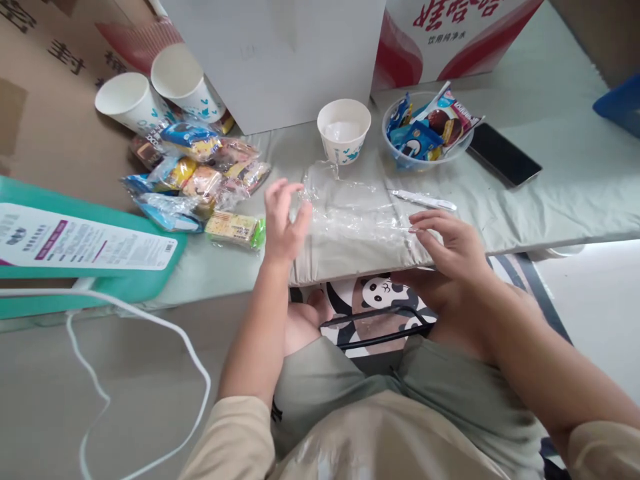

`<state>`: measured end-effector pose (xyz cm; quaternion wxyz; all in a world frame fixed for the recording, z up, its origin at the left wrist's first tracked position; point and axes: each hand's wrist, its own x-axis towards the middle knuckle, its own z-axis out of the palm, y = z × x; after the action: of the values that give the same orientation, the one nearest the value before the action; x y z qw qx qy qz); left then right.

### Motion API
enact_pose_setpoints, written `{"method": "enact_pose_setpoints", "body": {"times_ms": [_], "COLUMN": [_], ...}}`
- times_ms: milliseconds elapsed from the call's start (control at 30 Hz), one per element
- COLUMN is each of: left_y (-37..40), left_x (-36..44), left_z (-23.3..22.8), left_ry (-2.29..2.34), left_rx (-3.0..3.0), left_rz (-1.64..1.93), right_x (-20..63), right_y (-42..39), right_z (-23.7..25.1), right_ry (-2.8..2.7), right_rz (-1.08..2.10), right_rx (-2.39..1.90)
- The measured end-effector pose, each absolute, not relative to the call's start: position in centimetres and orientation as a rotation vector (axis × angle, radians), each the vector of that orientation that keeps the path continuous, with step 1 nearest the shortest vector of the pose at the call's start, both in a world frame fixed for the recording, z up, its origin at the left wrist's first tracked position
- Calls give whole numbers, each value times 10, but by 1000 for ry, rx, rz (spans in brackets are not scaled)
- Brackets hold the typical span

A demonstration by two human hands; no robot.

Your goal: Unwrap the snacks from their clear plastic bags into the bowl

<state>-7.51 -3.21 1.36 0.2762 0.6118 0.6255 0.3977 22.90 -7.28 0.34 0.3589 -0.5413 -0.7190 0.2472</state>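
A clear plastic bag lies crumpled and flat on the pale green padded surface. Its right corner is pinched between the thumb and fingers of my right hand. At the bag's left edge is my left hand, thumb and index finger apart; I see nothing held in it. Beyond the bag stands a white paper cup with a blue print, something clear inside it. A small white cutter-like tool lies just past my right hand. Left of my left hand sits a wrapped cracker pack.
Several wrapped snacks are piled at left before two tipped paper cups. A clear bowl of snack packets and a black phone are at right. Boxes stand behind. A white cable hangs at lower left.
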Motion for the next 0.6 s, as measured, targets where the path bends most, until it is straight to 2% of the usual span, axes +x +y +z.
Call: {"method": "enact_pose_setpoints", "body": {"times_ms": [100, 167, 367, 600], "left_y": [-39, -38, -25, -20], "left_x": [-79, -82, -79, -72], "left_z": [14, 9, -8, -8], "left_ry": [1384, 1369, 1362, 1331], "left_rx": [1871, 1850, 1524, 1326], "left_rz": [704, 617, 868, 913], "right_x": [235, 238, 244, 237], "right_y": [-65, -66, -80, -81], "right_z": [-1, -5, -9, -13], "right_ry": [-1760, -1651, -1400, -1129], "right_rz": [792, 868, 1066, 824], "right_rx": [-1333, -1362, -1317, -1514]}}
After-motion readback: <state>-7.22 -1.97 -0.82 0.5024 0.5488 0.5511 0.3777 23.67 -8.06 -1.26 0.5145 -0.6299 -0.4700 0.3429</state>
